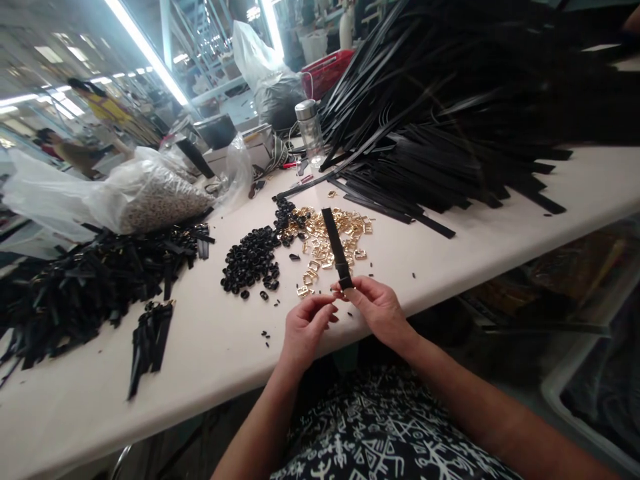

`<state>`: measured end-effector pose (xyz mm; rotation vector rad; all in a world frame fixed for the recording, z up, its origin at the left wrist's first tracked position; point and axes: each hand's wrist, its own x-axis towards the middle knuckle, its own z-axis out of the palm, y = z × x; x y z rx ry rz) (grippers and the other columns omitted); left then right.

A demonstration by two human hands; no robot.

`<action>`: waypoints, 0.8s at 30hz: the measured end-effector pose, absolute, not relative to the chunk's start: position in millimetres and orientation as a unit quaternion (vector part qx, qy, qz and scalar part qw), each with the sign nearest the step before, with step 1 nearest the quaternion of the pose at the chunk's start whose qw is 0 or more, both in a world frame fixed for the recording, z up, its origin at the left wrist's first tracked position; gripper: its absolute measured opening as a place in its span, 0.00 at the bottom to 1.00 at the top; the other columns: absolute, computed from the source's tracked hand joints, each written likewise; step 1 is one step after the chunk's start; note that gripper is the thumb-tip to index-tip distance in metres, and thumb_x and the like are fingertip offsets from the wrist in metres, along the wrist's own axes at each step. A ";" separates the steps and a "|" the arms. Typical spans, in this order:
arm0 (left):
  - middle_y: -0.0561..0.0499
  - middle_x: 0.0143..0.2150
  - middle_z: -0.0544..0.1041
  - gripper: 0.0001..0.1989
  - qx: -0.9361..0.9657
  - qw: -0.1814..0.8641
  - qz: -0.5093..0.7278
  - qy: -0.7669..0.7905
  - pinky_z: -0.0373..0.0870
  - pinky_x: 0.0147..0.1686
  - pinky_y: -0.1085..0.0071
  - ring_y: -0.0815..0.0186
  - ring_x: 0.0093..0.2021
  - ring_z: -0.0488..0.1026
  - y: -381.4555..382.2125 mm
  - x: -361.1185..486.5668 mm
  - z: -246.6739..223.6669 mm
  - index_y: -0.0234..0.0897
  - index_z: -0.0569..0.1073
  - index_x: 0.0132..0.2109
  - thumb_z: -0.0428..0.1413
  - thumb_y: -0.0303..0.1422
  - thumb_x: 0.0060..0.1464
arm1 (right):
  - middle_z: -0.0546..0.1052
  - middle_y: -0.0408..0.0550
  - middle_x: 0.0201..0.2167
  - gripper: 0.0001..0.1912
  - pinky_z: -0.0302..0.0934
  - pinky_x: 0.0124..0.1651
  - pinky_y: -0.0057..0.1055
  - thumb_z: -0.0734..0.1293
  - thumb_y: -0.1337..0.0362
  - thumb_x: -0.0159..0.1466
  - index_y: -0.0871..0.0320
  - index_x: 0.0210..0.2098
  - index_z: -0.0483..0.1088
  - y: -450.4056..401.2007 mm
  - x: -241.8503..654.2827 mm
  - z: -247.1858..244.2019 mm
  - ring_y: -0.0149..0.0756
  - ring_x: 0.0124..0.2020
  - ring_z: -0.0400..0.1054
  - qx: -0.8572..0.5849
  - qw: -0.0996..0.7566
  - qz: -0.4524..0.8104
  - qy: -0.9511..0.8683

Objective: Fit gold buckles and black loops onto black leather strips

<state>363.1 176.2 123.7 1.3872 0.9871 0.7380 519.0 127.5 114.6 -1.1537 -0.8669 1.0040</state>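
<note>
The black strap (335, 243) is above the near edge of the table (225, 363), its free end tilted up and away from me. My right hand (383, 312) has its lower end pinched between thumb and fingers, with no visible gap. I judge this grip leaves the short end exposed for close work by both hands. My left hand (306, 328) is just beside it, fingers curled, thumb and forefinger nearly together; whether they hold a small part or touch the strap, I cannot make out.

Directly beyond lies a pile of gold-coloured buckles (353, 229), and left of it, meeting it at the far side, a heap of small black pieces (250, 261). Both appear placed for short reaches, sorted by kind.

Farther left, a small bundle of strips (151, 339) lies apart from a larger strip heap (95, 297), probably so that batches stay distinct. Long black straps (425, 170) fan across the far right, ends toward me, presumably for easy drawing. A clear flask (312, 137) stands beside them, away from the loose parts
</note>
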 end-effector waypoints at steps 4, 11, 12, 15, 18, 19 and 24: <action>0.50 0.32 0.78 0.10 0.672 0.430 0.352 0.490 0.67 0.29 0.72 0.65 0.31 0.74 213.2 322.0 126.0 0.37 0.78 0.38 0.60 0.40 0.54 | 0.80 0.50 0.35 0.17 0.71 0.37 0.33 0.68 0.50 0.63 0.59 0.37 0.73 127.2 522.0 110.1 0.35 0.30 0.76 -0.505 0.630 0.461 -0.367; 0.51 0.33 0.76 0.08 0.787 0.160 0.267 0.532 0.66 0.35 0.67 0.64 0.30 0.71 276.8 290.7 138.2 0.40 0.78 0.34 0.58 0.38 0.54 | 0.79 0.46 0.27 0.14 0.67 0.31 0.29 0.65 0.53 0.65 0.58 0.31 0.69 124.3 517.7 110.5 0.33 0.25 0.74 -0.530 0.582 0.442 -0.431; 0.51 0.32 0.75 0.08 0.799 0.147 0.251 0.526 0.65 0.35 0.67 0.64 0.30 0.71 280.5 292.0 139.9 0.40 0.78 0.32 0.58 0.38 0.54 | 0.79 0.46 0.27 0.14 0.67 0.31 0.29 0.65 0.53 0.65 0.58 0.31 0.69 124.1 517.9 110.3 0.33 0.24 0.74 -0.532 0.581 0.435 -0.435; 0.51 0.33 0.75 0.08 0.826 0.124 0.193 0.515 0.64 0.33 0.67 0.64 0.30 0.71 283.3 295.2 141.5 0.41 0.78 0.31 0.58 0.39 0.53 | 0.79 0.46 0.27 0.13 0.67 0.31 0.29 0.65 0.55 0.65 0.58 0.32 0.69 124.0 518.7 109.3 0.33 0.25 0.74 -0.538 0.582 0.422 -0.441; 0.50 0.36 0.76 0.06 0.836 0.107 0.132 0.521 0.64 0.34 0.66 0.63 0.31 0.72 281.0 293.9 137.7 0.42 0.79 0.33 0.60 0.37 0.51 | 0.79 0.45 0.27 0.12 0.67 0.31 0.28 0.65 0.56 0.65 0.58 0.32 0.69 124.5 518.4 108.2 0.33 0.25 0.74 -0.546 0.574 0.416 -0.445; 0.50 0.37 0.76 0.06 0.837 0.102 0.127 0.522 0.65 0.35 0.65 0.62 0.32 0.72 280.6 292.7 136.0 0.41 0.80 0.34 0.60 0.36 0.51 | 0.79 0.45 0.27 0.11 0.67 0.31 0.28 0.65 0.56 0.65 0.58 0.32 0.69 124.7 518.1 107.9 0.33 0.25 0.74 -0.549 0.572 0.413 -0.449; 0.49 0.38 0.76 0.07 0.802 0.157 0.245 0.521 0.68 0.36 0.66 0.64 0.32 0.72 279.6 290.0 132.5 0.39 0.79 0.35 0.60 0.36 0.50 | 0.79 0.45 0.27 0.11 0.67 0.30 0.27 0.65 0.57 0.65 0.58 0.32 0.69 126.2 516.5 106.4 0.31 0.24 0.73 -0.549 0.571 0.411 -0.452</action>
